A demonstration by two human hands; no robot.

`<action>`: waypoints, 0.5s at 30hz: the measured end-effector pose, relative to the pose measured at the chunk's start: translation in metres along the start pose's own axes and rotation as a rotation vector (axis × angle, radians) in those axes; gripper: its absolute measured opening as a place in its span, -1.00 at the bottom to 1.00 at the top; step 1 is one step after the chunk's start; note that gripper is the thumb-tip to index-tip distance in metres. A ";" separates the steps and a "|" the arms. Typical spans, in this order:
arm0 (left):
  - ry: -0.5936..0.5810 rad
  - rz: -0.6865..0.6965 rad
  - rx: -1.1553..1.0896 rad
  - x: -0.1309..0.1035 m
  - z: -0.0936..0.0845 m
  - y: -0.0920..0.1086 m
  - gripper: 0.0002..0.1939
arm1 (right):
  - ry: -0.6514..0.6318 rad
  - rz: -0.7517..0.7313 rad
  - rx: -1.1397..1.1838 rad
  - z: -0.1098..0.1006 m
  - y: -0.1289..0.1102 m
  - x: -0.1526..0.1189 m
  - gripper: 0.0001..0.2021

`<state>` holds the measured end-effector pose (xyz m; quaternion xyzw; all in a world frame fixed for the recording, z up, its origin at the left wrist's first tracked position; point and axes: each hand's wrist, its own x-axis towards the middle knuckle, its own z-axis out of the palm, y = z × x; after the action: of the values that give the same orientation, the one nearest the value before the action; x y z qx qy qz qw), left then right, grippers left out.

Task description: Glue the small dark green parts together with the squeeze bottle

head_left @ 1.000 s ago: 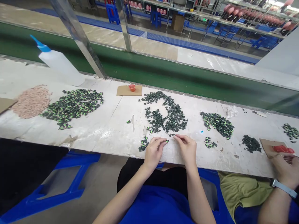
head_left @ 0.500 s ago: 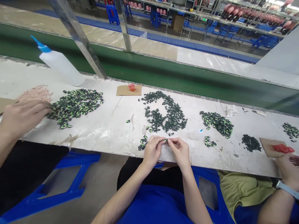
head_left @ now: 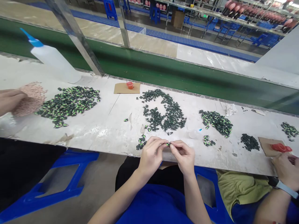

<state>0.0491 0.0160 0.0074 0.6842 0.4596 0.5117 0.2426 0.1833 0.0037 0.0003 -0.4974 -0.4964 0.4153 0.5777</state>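
Note:
My left hand pinches one side of a small dark green and bright green piece over the table's front edge. The fingers of my right hand are closed on the piece's other side, and the fingertips partly cover it. Behind my hands spreads a pile of small dark green parts. A small cluster of dark and bright green pieces lies just left of my left hand. One more such piece lies farther left, beside a torn strip.
A red cup stands on cardboard at the back. White bottle, green-black pile and pink pile with a person's hand are left. Right are more piles and another person's hand near red material.
My hands have shifted slightly right and down, still holding the small piece. The neighbour's hand on the left has moved left, to the pink pile. The view has shifted slightly.

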 end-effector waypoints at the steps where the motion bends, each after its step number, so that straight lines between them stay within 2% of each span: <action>1: -0.003 0.029 0.013 0.001 -0.001 0.002 -0.82 | -0.012 0.002 0.002 -0.001 -0.002 0.000 -0.97; 5: -0.039 0.111 0.033 0.003 -0.004 0.005 -0.80 | -0.005 0.042 0.020 -0.005 -0.004 -0.001 -0.93; 10: -0.058 0.184 0.082 0.001 -0.004 0.007 -0.82 | 0.060 0.165 0.107 -0.004 -0.004 -0.003 -0.78; 15: -0.041 0.226 0.119 -0.002 -0.005 0.009 -0.79 | 0.041 0.156 0.181 -0.001 -0.005 -0.001 -0.73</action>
<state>0.0474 0.0091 0.0153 0.7551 0.4041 0.4935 0.1515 0.1841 0.0017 0.0049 -0.4888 -0.4049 0.4919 0.5960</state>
